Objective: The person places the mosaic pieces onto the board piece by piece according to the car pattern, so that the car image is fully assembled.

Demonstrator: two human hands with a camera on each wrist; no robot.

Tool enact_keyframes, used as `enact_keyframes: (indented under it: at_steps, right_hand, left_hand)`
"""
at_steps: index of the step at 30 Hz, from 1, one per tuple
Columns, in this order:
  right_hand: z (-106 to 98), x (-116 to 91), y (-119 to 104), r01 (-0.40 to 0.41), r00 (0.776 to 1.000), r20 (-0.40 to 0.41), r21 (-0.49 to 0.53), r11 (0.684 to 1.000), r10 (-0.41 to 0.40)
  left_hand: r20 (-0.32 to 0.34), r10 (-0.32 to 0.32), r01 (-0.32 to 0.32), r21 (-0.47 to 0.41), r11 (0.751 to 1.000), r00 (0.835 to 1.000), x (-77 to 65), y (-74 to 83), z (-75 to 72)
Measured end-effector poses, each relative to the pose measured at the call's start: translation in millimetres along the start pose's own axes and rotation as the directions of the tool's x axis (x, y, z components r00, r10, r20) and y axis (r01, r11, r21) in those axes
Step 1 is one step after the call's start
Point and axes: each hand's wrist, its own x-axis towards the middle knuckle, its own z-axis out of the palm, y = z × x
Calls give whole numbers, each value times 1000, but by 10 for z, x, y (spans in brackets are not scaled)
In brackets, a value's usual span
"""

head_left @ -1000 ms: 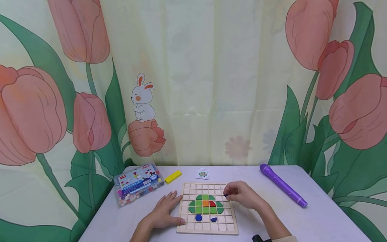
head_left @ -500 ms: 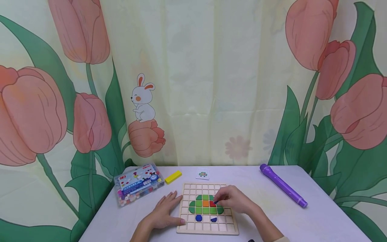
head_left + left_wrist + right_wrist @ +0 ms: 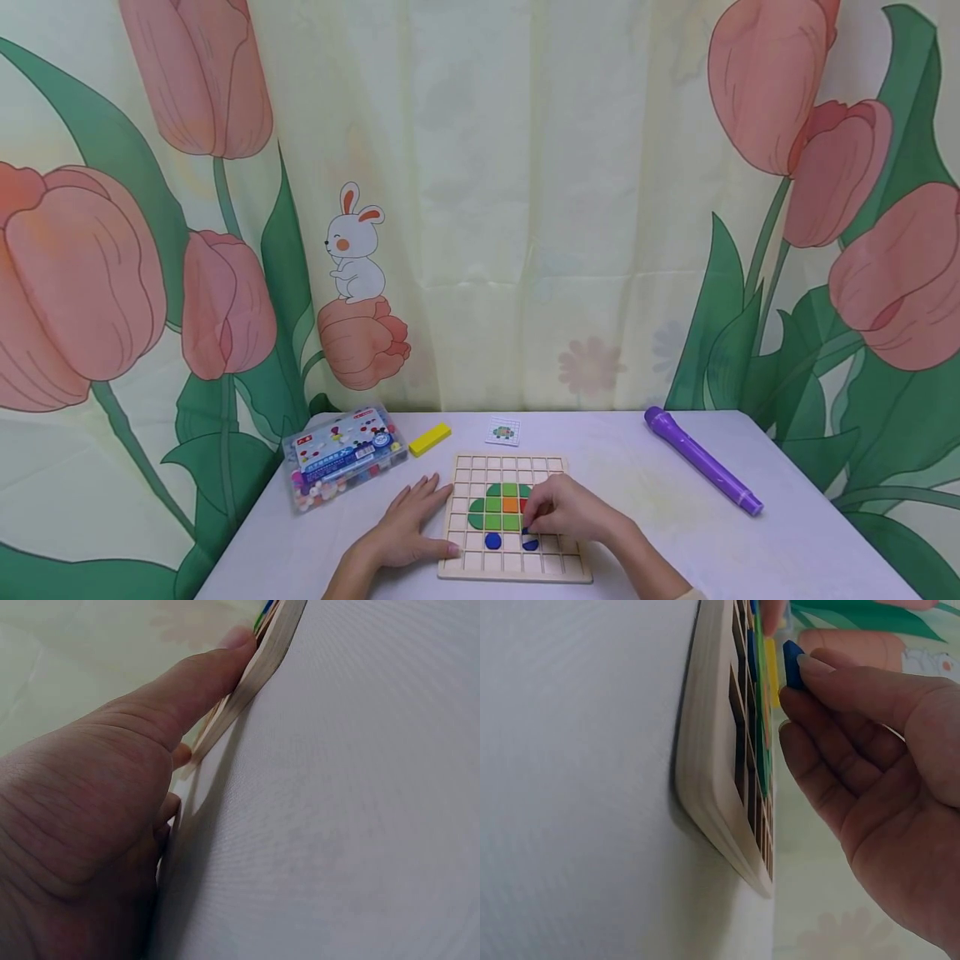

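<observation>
On the white table lies a wooden grid board (image 3: 465, 567), partly filled with green, orange and red tiles. A round blue shape (image 3: 492, 541) sits in its lower left cells, and a blue half-round tile (image 3: 530, 546) lies further right, its cell half filled. Thumb and fingertip of my right hand (image 3: 566, 510) pinch another small blue tile (image 3: 793, 666), close over that half-round one. This hand covers the right side of the green pattern. With fingers spread, my left hand (image 3: 405, 525) rests at the board's left edge, its thumb (image 3: 238, 637) on the frame.
Behind the board stands a small pattern card (image 3: 502, 431). A yellow block (image 3: 430, 439) and a clear box of colourful beads (image 3: 345, 457) are at the back left. To the right lies a purple microphone-shaped tube (image 3: 702, 460). A tulip-printed curtain (image 3: 480, 208) hangs behind the table.
My right hand has moved left and toward me, from the board's right edge to above the half-round blue tile, carrying the small blue tile. The left hand stays in place.
</observation>
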Motion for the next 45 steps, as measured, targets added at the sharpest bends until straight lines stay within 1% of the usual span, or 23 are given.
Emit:
enact_keyframes:
  at_steps: [11,17,26,35,39,45]
  right_hand:
    - [68,-1,-38,11,1000,7,-51,999,-10]
    - [88,-1,-63,-11,1000,14,-45,999,12]
    - [102,12,-43,-4,1000,18,-60,998,5]
    - [109,8,-56,-2,1000,12,-112,994,3]
    - [110,7,-46,-3,1000,20,-116,993,5]
    - [113,9,-43,-21,999,28,-94,995,24]
  left_hand:
    - [5,-5,5,-1,1000,1000,8,-8,6]
    - [0,-10,10,3,1000,1000,4,0,6]
    - [-1,-15,15,-7,1000,1000,-9,27,-6]
    - [-6,-8,8,-1,1000,1000,-11,10,7]
    - [-7,-6,6,0,1000,1000,-8,5,10]
    - [-4,-9,9,-2,1000,1000,-5,3,7]
